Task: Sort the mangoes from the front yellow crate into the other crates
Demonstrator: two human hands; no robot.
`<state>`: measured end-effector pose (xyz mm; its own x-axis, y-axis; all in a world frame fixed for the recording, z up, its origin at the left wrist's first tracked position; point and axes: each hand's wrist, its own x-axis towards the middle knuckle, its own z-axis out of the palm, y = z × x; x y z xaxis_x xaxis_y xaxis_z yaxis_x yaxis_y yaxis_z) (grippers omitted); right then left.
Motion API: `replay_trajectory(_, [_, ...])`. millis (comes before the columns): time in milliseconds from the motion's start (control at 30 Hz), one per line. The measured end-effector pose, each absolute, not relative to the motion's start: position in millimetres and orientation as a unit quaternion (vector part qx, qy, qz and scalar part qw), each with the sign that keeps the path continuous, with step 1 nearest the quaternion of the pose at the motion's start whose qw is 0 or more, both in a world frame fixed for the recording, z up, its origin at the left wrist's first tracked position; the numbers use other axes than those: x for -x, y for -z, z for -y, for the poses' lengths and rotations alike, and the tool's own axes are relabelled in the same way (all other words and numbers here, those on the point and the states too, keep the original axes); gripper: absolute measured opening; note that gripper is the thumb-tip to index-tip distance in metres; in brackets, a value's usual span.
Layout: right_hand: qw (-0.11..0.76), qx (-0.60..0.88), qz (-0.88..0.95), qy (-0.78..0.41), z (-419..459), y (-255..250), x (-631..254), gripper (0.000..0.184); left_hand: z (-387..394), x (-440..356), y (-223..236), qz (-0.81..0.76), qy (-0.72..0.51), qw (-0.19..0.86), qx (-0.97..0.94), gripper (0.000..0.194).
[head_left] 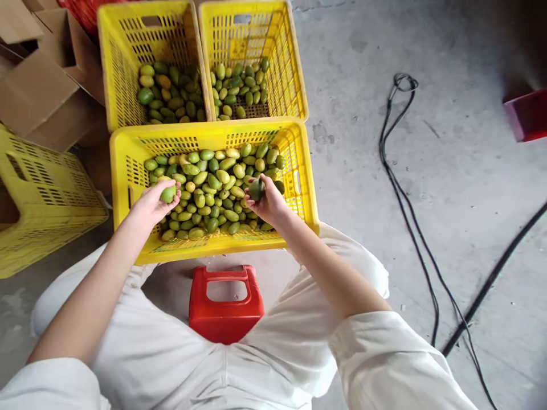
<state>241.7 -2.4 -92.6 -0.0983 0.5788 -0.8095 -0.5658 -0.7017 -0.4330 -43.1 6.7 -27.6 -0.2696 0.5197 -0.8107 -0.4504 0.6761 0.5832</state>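
Observation:
Over the left part of the near yellow crate (213,250), my left hand (151,200) is closed around a light green fruit (168,195). My right hand (272,202) holds a dark green fruit (256,189) above the crate's right part, its fingers curled round it. Below and between both hands lies a heap of small oval fruits (213,196), green to yellow; their exact kind cannot be told. Two more yellow crates stand behind: the back left crate (149,42) and the back right crate (252,34), each with similar fruits inside.
A red plastic stool (226,316) shows between my knees. Cardboard boxes (43,85) pile up at the left, above another yellow crate (47,193). Black cables (401,196) run across the concrete floor (350,142) on the right, and a red object (527,117) sits at the far right.

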Motion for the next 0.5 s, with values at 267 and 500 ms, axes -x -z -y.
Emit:
replay_trajectory(267, [0.435,0.521,0.039,-0.734,1.7,67.2,-238.1,0.019,-13.9,59.4,22.4,-0.679,-0.416,0.588,-0.139,0.023])
replay_trajectory(500, [0.420,0.521,0.084,-0.739,1.6,64.2,-245.7,0.039,-10.7,66.7,20.7,-0.630,-0.488,0.579,-0.172,0.027])
